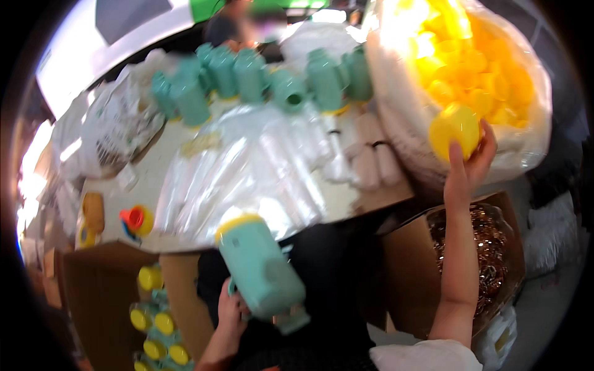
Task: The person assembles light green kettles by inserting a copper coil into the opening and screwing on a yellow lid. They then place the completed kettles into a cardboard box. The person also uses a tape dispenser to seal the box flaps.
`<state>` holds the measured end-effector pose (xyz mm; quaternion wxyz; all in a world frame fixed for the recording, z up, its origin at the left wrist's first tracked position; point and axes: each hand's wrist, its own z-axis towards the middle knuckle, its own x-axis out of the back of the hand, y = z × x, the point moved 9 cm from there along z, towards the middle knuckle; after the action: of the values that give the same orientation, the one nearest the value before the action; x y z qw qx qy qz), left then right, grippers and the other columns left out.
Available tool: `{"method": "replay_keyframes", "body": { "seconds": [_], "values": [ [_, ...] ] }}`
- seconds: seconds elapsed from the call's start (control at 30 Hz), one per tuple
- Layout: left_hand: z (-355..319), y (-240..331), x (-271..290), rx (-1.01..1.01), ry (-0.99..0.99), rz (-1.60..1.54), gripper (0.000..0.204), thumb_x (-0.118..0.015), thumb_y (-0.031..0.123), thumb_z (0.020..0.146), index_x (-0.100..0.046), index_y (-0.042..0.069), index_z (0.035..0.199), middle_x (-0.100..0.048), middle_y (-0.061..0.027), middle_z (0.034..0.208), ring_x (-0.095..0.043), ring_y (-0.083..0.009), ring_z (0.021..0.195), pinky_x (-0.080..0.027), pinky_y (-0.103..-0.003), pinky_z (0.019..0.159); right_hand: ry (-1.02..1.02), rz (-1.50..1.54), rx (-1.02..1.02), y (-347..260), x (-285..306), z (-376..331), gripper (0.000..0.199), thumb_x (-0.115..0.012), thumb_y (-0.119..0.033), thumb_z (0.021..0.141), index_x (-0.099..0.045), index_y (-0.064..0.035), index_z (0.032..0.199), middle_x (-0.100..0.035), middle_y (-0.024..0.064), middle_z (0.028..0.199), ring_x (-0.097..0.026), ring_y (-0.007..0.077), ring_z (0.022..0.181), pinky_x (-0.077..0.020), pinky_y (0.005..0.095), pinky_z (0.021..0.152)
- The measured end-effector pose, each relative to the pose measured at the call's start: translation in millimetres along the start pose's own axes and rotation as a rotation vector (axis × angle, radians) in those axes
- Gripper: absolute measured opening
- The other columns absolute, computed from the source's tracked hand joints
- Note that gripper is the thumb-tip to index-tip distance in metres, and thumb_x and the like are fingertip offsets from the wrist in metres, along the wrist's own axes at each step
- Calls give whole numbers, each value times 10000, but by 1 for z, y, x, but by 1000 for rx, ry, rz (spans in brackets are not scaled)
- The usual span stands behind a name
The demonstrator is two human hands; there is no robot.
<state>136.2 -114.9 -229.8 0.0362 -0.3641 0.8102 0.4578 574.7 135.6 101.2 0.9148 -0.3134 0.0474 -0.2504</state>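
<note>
My left hand (231,309) is closed around the handle of a mint-green jug (263,266). The jug is tilted, with its yellow-rimmed end toward the table and its spout end toward me. Out to the right, my right hand (473,157) grips a round yellow plastic piece (455,131), fingers at its near edge. Behind that piece stands a large white bag (402,117) full of similar yellow pieces (489,74). Several more mint-green jugs (250,77) line the back of the table, most upright, one lying with its opening toward me.
Clear plastic bags (247,167) cover the table's middle. A cardboard box (102,297) at lower left holds jugs with yellow ends up. At right, another box (408,266) holds shiny copper-coloured material. A tape roll (139,219) lies near the table's left edge. A person (232,28) is beyond.
</note>
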Motion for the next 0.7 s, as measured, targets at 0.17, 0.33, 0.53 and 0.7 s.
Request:
{"method": "replay_keyframes", "body": {
  "seconds": [0.17, 0.33, 0.53, 0.7],
  "values": [
    [13, 30, -12, -77, 20, -225, 468, -435, -115, 861, -522, 93, 1271, -571, -15, 866, -445, -75, 527, -339, -210, 444, -1056, 451, -128, -80, -101, -251, 688, -811, -274, 832, -508, -46, 1406, -548, 179, 1411, -551, 333, 1286, -450, 448, 1095],
    [-12, 68, 7, -261, -152, 34, 480, -447, -95, 900, -513, 96, 1335, -626, -73, 989, -604, -151, 637, -495, -265, 551, -1249, 178, -465, -77, -101, -357, 855, -905, -179, 694, -491, -46, 1431, -513, 190, 1441, -492, 382, 1342, -430, 487, 1114],
    [-31, 27, -65, -283, -721, 902, 420, -622, 151, 977, -546, 43, 1377, -590, -141, 1414, -645, -249, 1113, -518, -366, 945, -747, 652, -1005, 2, -115, -284, 625, -525, -448, 980, -478, -52, 1461, -429, 144, 1547, -406, 273, 1422, -338, 421, 1145],
    [61, 132, -186, -1211, -294, 1266, 442, -722, 216, 869, -646, 32, 1263, -597, -162, 1343, -571, -332, 1217, -465, -441, 1024, -1195, 554, -643, -29, -156, -300, 401, -560, -258, 984, -612, -8, 1293, -663, 147, 1146, -644, 269, 1072, -485, 351, 968]
  ]
}}
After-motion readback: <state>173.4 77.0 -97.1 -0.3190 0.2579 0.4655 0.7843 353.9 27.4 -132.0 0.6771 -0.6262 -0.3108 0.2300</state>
